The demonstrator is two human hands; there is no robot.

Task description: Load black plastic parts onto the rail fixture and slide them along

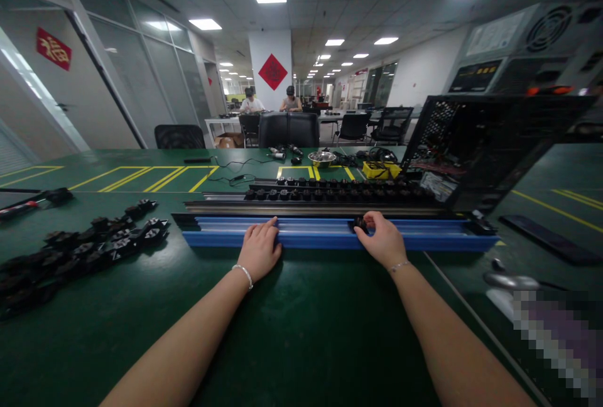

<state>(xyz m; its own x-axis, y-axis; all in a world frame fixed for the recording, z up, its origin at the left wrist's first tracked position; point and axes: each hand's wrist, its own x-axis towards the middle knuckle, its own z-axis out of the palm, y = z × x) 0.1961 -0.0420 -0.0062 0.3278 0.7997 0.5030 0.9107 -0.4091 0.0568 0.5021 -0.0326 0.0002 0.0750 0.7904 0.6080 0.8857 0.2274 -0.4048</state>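
Note:
A long blue channel-shaped rail lies crosswise on the green table. My left hand rests on its near edge, left of the middle, with fingers stretched out and nothing held. Further right, my right hand pinches a small black part between thumb and fingers, at the channel of the rail. Its underside is hidden, so I cannot tell whether it touches the channel floor. Another black piece sits at the rail's right end.
Several black parts lie in rows at left. Behind the blue rail are dark rails and rows of black parts. An open computer case, yellow tray, metal bowl and dark phone-like slab surround the work.

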